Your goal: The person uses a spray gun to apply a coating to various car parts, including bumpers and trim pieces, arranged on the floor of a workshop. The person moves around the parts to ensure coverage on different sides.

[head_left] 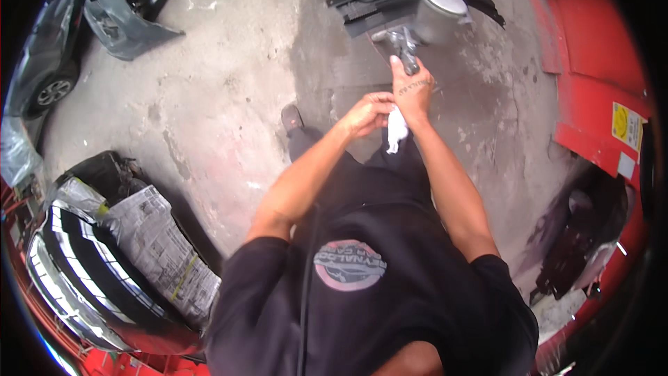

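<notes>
In front of my body, my right hand [412, 90] is wrapped round a spray gun [403, 49], its thumb lying along the back of the gun. A round grey cup with a pale lid [444, 4] stands at the gun's far right side, somewhat blurred. A crumpled white cloth [396, 131] hangs below my right hand. My left hand [367, 114] is beside it, fingers curled in against the underside of the right hand near the cloth's top. Whatever those fingers pinch is hidden.
A black plastic car panel [390, 0] lies on the concrete floor [229, 83] ahead. Grey bumper [122, 17] and dark car [52, 76] are far left. Near left sits a black bumper [97, 264] with newspaper [163, 244]. Red car bodywork [591, 49] borders the right.
</notes>
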`<state>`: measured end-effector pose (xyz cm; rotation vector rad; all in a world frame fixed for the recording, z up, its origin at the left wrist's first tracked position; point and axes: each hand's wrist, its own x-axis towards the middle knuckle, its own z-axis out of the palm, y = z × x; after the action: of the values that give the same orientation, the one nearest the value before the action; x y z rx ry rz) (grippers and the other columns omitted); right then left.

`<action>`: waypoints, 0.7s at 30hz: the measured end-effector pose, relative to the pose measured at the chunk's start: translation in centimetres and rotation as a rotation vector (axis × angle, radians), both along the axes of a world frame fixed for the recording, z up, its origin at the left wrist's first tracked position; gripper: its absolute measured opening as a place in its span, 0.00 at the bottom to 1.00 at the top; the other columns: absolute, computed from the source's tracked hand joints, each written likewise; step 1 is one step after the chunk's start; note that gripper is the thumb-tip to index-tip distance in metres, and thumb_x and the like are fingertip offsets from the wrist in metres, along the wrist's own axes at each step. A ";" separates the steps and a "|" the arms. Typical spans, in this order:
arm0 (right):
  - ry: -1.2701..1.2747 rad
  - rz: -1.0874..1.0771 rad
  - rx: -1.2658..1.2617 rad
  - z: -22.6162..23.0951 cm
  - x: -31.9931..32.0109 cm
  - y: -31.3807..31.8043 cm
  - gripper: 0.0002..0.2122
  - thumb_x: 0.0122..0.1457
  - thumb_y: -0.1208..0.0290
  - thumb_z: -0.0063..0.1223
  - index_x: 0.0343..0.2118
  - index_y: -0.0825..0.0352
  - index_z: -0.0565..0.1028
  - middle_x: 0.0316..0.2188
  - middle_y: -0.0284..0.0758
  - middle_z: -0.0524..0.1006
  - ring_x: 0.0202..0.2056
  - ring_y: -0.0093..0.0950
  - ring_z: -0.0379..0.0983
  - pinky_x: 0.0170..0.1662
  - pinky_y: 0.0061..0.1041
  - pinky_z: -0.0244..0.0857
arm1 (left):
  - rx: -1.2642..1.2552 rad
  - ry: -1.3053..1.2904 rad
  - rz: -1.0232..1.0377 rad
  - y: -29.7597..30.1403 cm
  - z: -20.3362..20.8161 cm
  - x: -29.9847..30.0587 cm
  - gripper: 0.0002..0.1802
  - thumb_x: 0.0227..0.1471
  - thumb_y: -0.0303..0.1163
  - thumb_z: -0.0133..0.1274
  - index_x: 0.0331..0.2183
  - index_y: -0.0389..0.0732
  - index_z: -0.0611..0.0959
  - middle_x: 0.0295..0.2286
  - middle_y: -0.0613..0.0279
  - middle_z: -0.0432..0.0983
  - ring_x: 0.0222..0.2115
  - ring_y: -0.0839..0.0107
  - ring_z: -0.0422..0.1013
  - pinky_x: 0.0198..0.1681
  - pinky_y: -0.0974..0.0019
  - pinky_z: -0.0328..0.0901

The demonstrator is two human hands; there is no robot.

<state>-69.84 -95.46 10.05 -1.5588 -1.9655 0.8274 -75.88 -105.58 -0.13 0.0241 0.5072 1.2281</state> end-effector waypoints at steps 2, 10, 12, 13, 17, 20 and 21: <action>0.019 -0.018 -0.183 0.8 -3.2 -3.0 0.16 0.58 0.59 0.62 0.30 0.71 0.78 0.19 0.42 0.77 0.21 0.38 0.72 0.31 0.39 0.66 | 0.001 0.046 -0.031 -2.8 0.3 -3.3 0.13 0.59 0.22 0.51 0.46 0.36 0.78 0.41 0.61 0.79 0.42 0.70 0.77 0.46 0.64 0.74; 0.010 -0.052 -0.125 0.6 -11.0 -10.1 0.16 0.60 0.60 0.59 0.34 0.73 0.78 0.21 0.51 0.77 0.27 0.51 0.77 0.33 0.42 0.67 | -0.093 0.118 -0.129 -9.5 2.3 -11.7 0.14 0.60 0.22 0.48 0.47 0.36 0.78 0.40 0.63 0.79 0.38 0.73 0.77 0.39 0.68 0.73; 0.003 -0.167 -0.129 1.0 -10.5 -9.6 0.16 0.60 0.60 0.59 0.33 0.73 0.78 0.19 0.48 0.76 0.24 0.46 0.74 0.32 0.42 0.66 | -0.065 0.093 -0.169 -8.2 2.2 -11.3 0.13 0.60 0.23 0.48 0.47 0.37 0.78 0.38 0.64 0.79 0.34 0.74 0.77 0.35 0.70 0.72; -0.010 -0.211 -0.080 1.1 -10.2 -9.2 0.15 0.60 0.61 0.60 0.33 0.72 0.78 0.19 0.46 0.76 0.22 0.44 0.73 0.32 0.41 0.66 | -0.050 0.144 -0.213 -7.5 1.9 -11.2 0.12 0.63 0.27 0.49 0.47 0.38 0.78 0.36 0.64 0.79 0.31 0.75 0.76 0.31 0.71 0.70; -0.061 -0.335 0.025 1.2 -10.0 -7.4 0.16 0.60 0.60 0.60 0.31 0.73 0.77 0.18 0.48 0.75 0.22 0.47 0.73 0.32 0.44 0.65 | -0.059 0.195 -0.192 -6.5 0.6 -9.7 0.18 0.65 0.37 0.50 0.53 0.39 0.76 0.37 0.61 0.79 0.31 0.73 0.77 0.32 0.69 0.72; -0.048 -0.318 0.033 0.3 -10.7 -7.3 0.16 0.60 0.60 0.60 0.30 0.73 0.77 0.18 0.48 0.76 0.23 0.46 0.73 0.32 0.44 0.65 | -0.186 0.395 -0.262 -8.9 1.4 -12.7 0.23 0.64 0.40 0.52 0.57 0.42 0.74 0.40 0.58 0.78 0.31 0.70 0.77 0.33 0.66 0.73; -0.021 -0.286 -0.001 0.2 -11.3 -7.6 0.16 0.60 0.60 0.60 0.31 0.72 0.78 0.18 0.46 0.76 0.23 0.45 0.73 0.32 0.43 0.65 | -0.253 0.438 -0.275 -10.4 1.1 -14.3 0.25 0.63 0.41 0.53 0.58 0.44 0.73 0.41 0.57 0.77 0.31 0.69 0.77 0.33 0.65 0.74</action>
<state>-81.16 -103.09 10.28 -1.8009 -1.7010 0.6955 -90.18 -115.98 0.92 0.1454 1.0048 0.8807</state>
